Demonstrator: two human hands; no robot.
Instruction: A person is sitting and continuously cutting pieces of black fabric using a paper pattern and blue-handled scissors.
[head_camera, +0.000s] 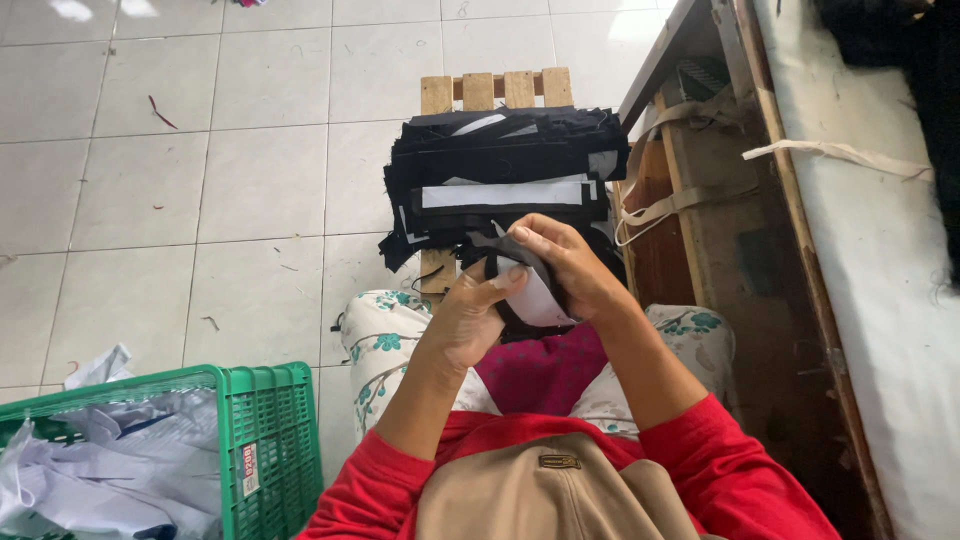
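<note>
Both hands pinch black-and-white fabric piece over lap: left hand at 7 o'clock, right hand at 1. Fabric stack on wooden stool at 12, long axis left-right, right hand nearer.

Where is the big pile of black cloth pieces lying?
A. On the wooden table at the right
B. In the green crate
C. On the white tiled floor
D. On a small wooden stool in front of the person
D: the pile of black cloth pieces rests on the wooden stool, whose slats show behind it, just beyond both hands.
</note>
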